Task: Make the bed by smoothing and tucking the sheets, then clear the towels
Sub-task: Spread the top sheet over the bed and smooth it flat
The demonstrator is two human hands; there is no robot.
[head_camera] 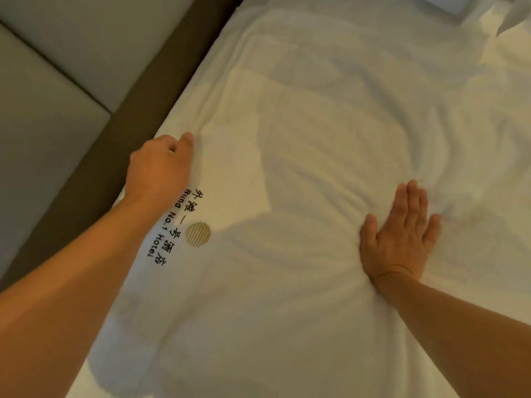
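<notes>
Sheet: white, soft, rumpled cotton sheet (316, 139) covers the bed, centre to right. Right hand (402, 234) presses flat, fingers straight; left hand (161, 165), fingers curled, grips the left edge. Risk: uneven pulling could bunch the folds radiating beyond the right palm.

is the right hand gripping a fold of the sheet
No, the right hand lies flat with straight fingers pressing down on the white sheet.
</notes>
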